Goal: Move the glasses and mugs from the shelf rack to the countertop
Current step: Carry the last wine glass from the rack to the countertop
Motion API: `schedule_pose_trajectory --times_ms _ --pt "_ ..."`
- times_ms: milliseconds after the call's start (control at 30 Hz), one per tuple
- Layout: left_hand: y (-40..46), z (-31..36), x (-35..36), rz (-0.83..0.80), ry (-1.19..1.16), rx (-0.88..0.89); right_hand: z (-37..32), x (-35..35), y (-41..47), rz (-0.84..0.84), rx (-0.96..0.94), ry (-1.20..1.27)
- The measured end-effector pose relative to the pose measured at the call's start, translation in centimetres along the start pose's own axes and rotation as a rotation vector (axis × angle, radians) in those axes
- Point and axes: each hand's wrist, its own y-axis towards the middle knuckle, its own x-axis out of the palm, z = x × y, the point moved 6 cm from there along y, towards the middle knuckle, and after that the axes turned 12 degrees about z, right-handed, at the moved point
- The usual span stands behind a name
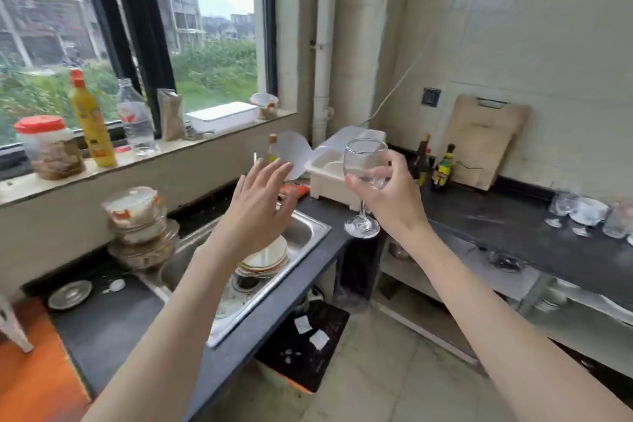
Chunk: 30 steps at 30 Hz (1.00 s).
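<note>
Head view showed the right hand (394, 195) raised over the corner where the two runs of dark countertop (496, 216) met, its thumb and fingers curled round the lower bowl of a clear wine glass (364, 178). The glass was in the air, touching nothing but that hand, in front of the cream dish rack (329, 178) and above the counter's edge near the sink (308, 229). Its long axis ran close to vertical, mouth up and foot down, with a slight lean that put the rim to the right of the foot. The left hand (260, 202) hung over the sink, fingers straight and spread, holding nothing. By my reading this was the carrying step: one glass was in transit toward the counter. Farther right on that counter stood a blurred group of clear glassware (582, 212), likely the place to aim for. The next move would call for swinging the glass right, keeping it upright, lowering the foot flat onto bare counter just beside the group without knocking it, then loosening the fingers. The shelf rack itself could not be identified with confidence here.
</note>
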Motion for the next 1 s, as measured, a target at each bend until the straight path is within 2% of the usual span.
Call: schedule_pose_trajectory --times_ms 233,467,800,1000 --pt "5.0 13.1 14.6 -0.142 -0.176 0.117 10.8 -15.4 6.0 0.181 0.122 -0.129" --pt "9.8 23.4 29.9 -0.288 -0.29 0.217 22.0 -27.1 11.9 0.359 0.235 -0.244" --pt "20.1 35.4 50.5 -0.403 -0.404 0.374 35.9 -39.5 25.4 0.54 0.35 -0.315" --pt "22.8 40.9 61.3 -0.537 -0.415 0.402 43.9 -45.5 30.2 0.601 0.453 -0.365"
